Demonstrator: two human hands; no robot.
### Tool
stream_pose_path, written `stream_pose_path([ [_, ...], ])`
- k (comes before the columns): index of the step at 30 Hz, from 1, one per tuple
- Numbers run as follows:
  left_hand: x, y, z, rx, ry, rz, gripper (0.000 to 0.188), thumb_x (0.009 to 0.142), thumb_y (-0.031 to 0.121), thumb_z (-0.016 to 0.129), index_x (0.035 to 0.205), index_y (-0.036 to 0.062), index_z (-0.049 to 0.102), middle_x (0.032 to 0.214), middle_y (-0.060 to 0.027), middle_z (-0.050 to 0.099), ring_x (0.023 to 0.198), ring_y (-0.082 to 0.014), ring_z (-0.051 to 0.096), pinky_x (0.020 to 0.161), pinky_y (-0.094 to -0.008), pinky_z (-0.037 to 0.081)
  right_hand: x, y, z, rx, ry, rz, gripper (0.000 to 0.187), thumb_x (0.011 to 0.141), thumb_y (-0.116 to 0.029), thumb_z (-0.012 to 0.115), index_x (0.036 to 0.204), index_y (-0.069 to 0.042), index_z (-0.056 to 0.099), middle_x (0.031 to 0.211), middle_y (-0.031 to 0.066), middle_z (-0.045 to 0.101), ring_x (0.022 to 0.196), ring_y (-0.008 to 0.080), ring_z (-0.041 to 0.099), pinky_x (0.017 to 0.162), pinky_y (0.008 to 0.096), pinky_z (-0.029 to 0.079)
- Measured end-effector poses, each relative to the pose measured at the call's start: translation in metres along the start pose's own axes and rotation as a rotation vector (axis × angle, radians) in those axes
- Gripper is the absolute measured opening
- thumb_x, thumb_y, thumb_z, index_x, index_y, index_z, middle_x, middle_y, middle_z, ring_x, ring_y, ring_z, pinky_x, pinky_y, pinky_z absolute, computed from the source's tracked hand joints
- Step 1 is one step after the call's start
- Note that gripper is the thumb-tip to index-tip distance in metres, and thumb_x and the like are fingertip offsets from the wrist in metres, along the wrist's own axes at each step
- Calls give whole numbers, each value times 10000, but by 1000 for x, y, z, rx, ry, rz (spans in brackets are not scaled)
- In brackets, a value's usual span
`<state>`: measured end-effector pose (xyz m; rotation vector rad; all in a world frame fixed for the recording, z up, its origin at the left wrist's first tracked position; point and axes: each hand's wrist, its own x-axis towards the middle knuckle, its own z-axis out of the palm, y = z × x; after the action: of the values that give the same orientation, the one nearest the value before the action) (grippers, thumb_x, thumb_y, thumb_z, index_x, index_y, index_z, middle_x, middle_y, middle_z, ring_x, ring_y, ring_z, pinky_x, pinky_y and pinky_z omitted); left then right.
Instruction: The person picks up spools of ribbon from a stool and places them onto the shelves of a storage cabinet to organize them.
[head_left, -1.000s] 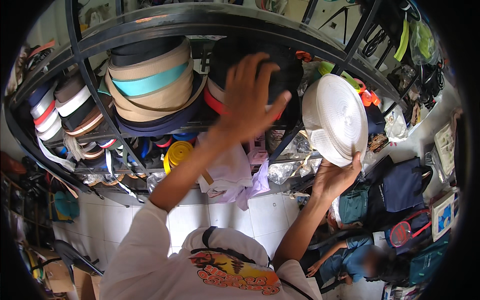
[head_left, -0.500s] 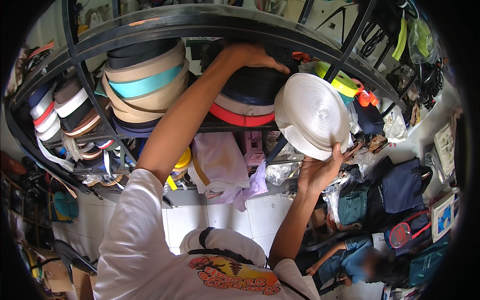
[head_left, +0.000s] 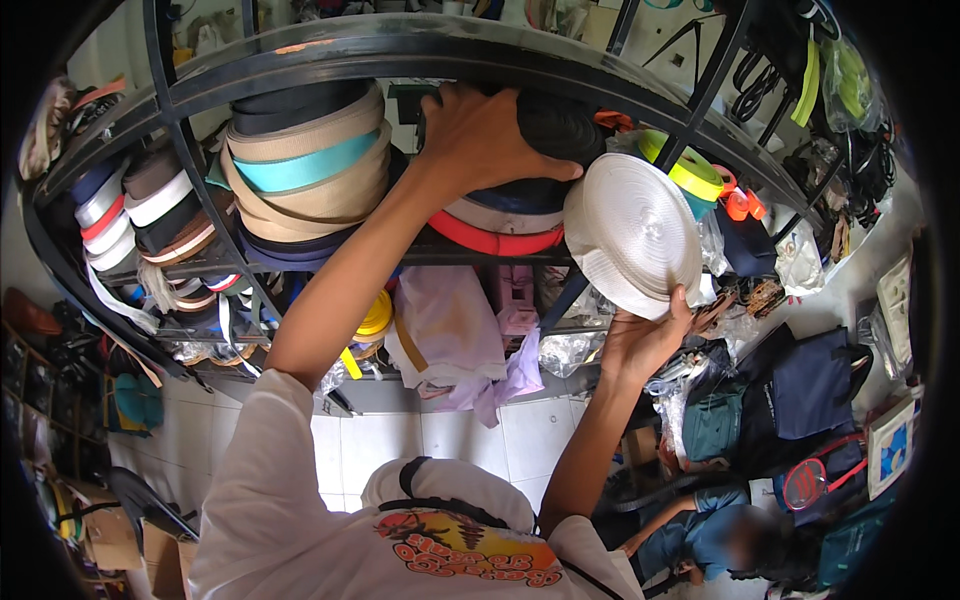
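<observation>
My right hand (head_left: 645,338) grips the lower edge of a large roll of white webbing (head_left: 640,232), thumb on its flat coiled side. The roll is tilted in front of the shelf. My left hand (head_left: 482,140) lies with spread fingers over a stack of rolled webbing on the shelf, its thumb stretched toward the white roll. Black webbing rolls (head_left: 560,125) are at the top of that stack, partly covered by the hand. Beneath them show a beige roll (head_left: 500,218) and a red roll (head_left: 495,240).
Left of my forearm stands a stack of beige webbing (head_left: 300,205) with a turquoise band. The black shelf frame (head_left: 430,65) crosses above my hands. Neon yellow rolls (head_left: 690,172) sit at the right. Below hang pale cloths (head_left: 450,320). Someone in blue (head_left: 690,535) is at lower right, beside bags.
My left hand has come back toward me over the black rolls, and more of its fingers show. The white roll stays in my right hand. The whole view has shifted slightly.
</observation>
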<state>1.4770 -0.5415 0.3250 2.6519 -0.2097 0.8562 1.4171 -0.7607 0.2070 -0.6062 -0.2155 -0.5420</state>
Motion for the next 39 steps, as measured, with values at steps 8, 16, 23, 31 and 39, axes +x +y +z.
stream_pose_path([
  [8,-40,-21,-9,-186,121,-69,1092,505,675,793,1355,61,486,1262,-337,458,1243,-468,404,1017,-538,361,2,-1,13,-39,-10,-10,510,906,-225,573,1324,27,424,1292,157,547,1169,268,571,977,435,507],
  [16,-65,-43,-8,-417,259,-71,1040,487,550,875,1326,51,514,1217,-296,502,1168,-427,481,998,-453,418,26,22,36,-79,-149,-46,539,893,-251,613,1327,2,417,1268,139,560,1151,265,583,956,432,521],
  [23,-67,-46,-17,-438,254,-67,1012,478,527,887,1284,19,546,1165,-286,535,1153,-417,501,992,-444,426,44,34,59,-145,-199,-11,523,899,-302,615,1302,-22,434,1246,123,567,1122,250,601,917,415,545],
  [31,-74,-53,-21,-459,241,-78,980,499,504,884,1281,18,550,1156,-273,548,1121,-406,525,971,-435,440,70,44,73,-352,-145,-78,721,814,-305,775,1322,11,374,1239,160,514,1136,232,535,977,370,454],
  [39,-65,-74,-12,-475,316,-61,931,528,507,876,1228,-30,577,1106,-251,608,1098,-389,553,958,-421,448,80,68,73,-585,-280,-200,841,796,-364,788,1377,52,345,1283,205,504,1197,258,491,1055,345,333],
])
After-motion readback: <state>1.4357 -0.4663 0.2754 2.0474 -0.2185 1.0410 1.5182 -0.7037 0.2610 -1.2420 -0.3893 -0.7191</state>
